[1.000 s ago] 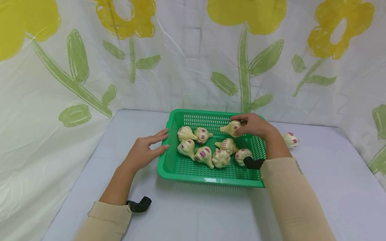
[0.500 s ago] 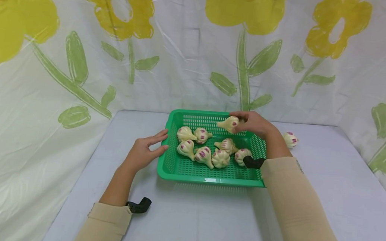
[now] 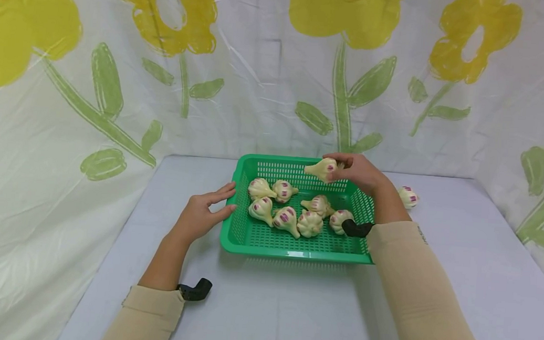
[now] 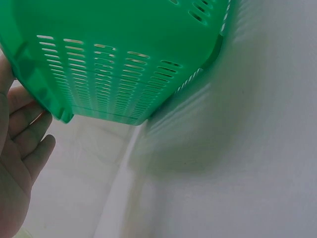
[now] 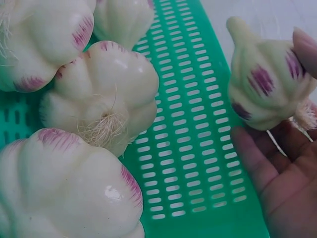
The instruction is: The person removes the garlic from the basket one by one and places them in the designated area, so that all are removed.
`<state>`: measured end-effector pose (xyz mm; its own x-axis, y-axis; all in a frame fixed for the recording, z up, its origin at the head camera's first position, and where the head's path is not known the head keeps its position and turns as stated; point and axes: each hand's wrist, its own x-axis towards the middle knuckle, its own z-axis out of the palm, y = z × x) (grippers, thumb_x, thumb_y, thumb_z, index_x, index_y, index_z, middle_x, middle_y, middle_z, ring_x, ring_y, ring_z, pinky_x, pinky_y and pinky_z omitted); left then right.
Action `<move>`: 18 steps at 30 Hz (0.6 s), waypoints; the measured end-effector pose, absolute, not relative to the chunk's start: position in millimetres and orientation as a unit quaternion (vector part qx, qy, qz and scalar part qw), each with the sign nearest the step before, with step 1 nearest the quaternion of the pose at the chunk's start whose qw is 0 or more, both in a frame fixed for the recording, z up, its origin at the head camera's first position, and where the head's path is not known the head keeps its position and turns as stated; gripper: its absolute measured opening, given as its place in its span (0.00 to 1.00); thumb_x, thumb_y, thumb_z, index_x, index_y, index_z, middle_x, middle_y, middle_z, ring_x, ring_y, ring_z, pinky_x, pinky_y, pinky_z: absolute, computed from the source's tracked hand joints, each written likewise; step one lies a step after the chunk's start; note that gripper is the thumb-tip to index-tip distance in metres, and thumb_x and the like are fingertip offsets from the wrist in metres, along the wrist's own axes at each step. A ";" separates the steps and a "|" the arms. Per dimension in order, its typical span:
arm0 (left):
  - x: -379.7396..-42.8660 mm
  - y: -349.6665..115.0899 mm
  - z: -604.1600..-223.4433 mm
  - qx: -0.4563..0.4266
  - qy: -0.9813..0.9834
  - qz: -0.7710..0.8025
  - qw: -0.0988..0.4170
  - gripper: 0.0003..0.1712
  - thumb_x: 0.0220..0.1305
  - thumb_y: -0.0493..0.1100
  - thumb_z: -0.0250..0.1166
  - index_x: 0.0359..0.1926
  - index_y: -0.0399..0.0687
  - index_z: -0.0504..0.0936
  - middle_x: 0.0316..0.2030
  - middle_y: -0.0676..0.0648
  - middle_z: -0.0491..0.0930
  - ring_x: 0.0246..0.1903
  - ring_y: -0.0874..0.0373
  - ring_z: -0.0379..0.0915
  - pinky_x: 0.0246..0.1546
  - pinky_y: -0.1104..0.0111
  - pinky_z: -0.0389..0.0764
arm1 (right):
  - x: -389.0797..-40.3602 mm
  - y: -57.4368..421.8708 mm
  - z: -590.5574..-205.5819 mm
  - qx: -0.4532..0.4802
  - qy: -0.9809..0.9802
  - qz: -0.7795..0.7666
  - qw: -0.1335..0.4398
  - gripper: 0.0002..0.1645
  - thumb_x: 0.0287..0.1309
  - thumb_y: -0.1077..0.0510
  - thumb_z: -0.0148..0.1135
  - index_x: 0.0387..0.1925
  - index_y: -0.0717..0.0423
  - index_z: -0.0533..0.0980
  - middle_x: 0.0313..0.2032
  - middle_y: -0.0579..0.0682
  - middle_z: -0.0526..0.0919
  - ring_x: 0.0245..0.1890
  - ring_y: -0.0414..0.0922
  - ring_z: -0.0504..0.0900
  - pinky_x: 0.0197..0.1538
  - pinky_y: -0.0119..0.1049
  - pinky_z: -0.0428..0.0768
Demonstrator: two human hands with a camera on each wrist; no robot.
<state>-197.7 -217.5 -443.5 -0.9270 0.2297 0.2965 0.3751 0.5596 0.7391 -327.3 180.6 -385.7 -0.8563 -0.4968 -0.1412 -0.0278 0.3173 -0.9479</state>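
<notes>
My right hand (image 3: 359, 172) holds a garlic bulb (image 3: 323, 169) above the back right of a green plastic basket (image 3: 294, 254). In the right wrist view the held bulb shows purple streaks, its stem pointing up and its roots toward the palm. Several more garlic bulbs (image 3: 286, 219) lie on the basket floor, left and right of a bare strip. My left hand (image 3: 200, 213) is at the basket's left rim with its fingers extended. The left wrist view shows those fingers (image 4: 30, 126) right at the outer edge of the slotted wall.
One garlic bulb (image 3: 408, 197) lies on the white table (image 3: 455, 256) right of the basket, partly behind my right forearm. A white curtain (image 3: 259, 85) with painted yellow flowers hangs behind the table. A black camera mount sits on each wrist.
My right hand has lifted the garlic bulb higher and slightly left, toward the basket's back rim. The left hand and the other bulbs have stayed in place.
</notes>
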 end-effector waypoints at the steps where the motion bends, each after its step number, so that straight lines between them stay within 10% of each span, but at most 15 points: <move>1: -197.7 -217.5 -443.4 -0.172 -0.879 -0.436 0.084 0.27 0.66 0.48 0.67 0.63 0.45 0.77 0.67 0.54 0.71 0.67 0.56 0.66 0.66 0.53 0.69 | -327.4 180.5 -385.7 -0.167 0.780 -0.567 0.205 0.39 0.58 0.60 0.68 0.70 0.59 0.66 0.44 0.45 0.82 0.46 0.42 0.79 0.67 0.59 0.66; 18: -197.1 -217.4 -443.6 -0.171 -0.881 -0.432 0.086 0.27 0.65 0.48 0.67 0.63 0.44 0.77 0.67 0.54 0.71 0.67 0.55 0.67 0.65 0.53 0.70 | -329.8 181.7 -385.5 -0.152 0.764 -0.606 0.161 0.36 0.62 0.62 0.64 0.70 0.55 0.66 0.46 0.47 0.81 0.45 0.42 0.81 0.64 0.56 0.71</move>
<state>-197.1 -217.4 -443.6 -0.9266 0.2282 0.2988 0.3760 0.5687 0.7316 -329.8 181.7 -385.5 -0.9016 -0.4282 -0.0619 -0.0373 0.2196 -0.9749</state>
